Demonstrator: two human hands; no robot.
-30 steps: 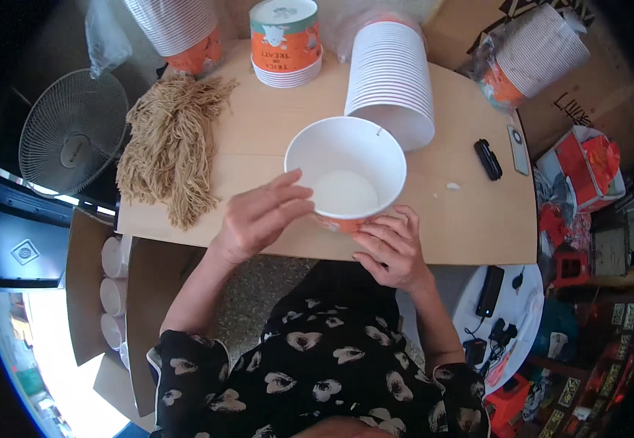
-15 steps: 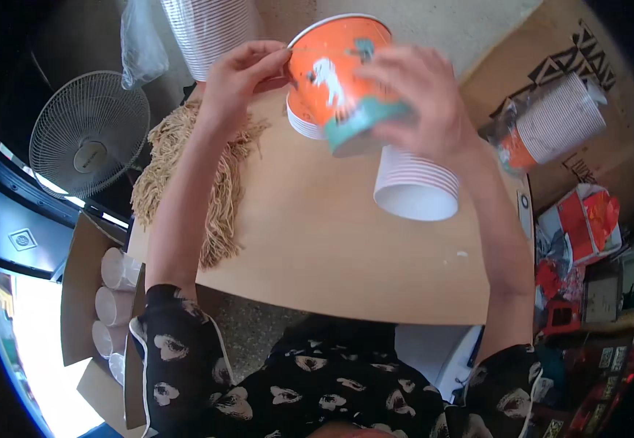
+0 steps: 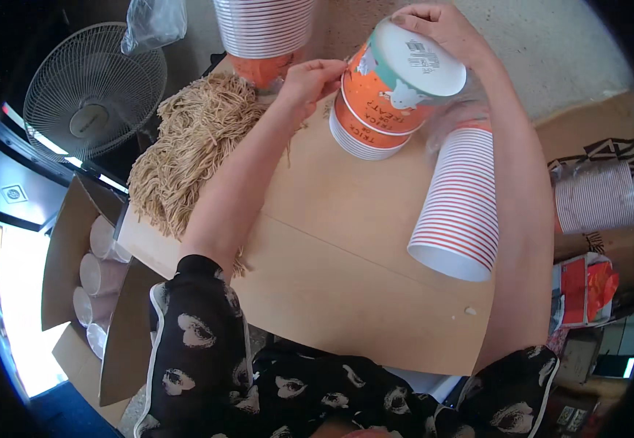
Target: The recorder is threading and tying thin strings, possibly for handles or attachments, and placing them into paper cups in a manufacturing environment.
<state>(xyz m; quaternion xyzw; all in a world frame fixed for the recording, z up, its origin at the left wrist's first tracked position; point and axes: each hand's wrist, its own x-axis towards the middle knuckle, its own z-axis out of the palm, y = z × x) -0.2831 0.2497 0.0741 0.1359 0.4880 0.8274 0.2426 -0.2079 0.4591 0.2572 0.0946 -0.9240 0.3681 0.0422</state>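
Note:
An orange paper bucket (image 3: 386, 87) with a teal band and a white base is upside down, its base tipped up to the right. My left hand (image 3: 310, 87) pinches the bucket's edge on the left side. My right hand (image 3: 441, 29) grips the far edge of the base, thumb on top. Directly below, its rim meets or overlaps a short stack of orange buckets (image 3: 361, 146) with white rims, mouths down on the table; whether they touch I cannot tell. Beside my right forearm lies a long nested stack of red-and-white-rimmed buckets (image 3: 455, 204), partly in clear plastic.
Beige stringy strands (image 3: 200, 139) lie on the cardboard-coloured table (image 3: 331, 270) at left. Another bucket stack (image 3: 266, 29) stands at the back. A fan (image 3: 87, 109) and a carton (image 3: 134, 314) of wrapped stacks are at left; another wrapped stack (image 3: 594, 197) is at right.
The bucket has turned from mouth up to upside down. My right hand has moved from its side to its base. The view has shifted, showing more of the long stack.

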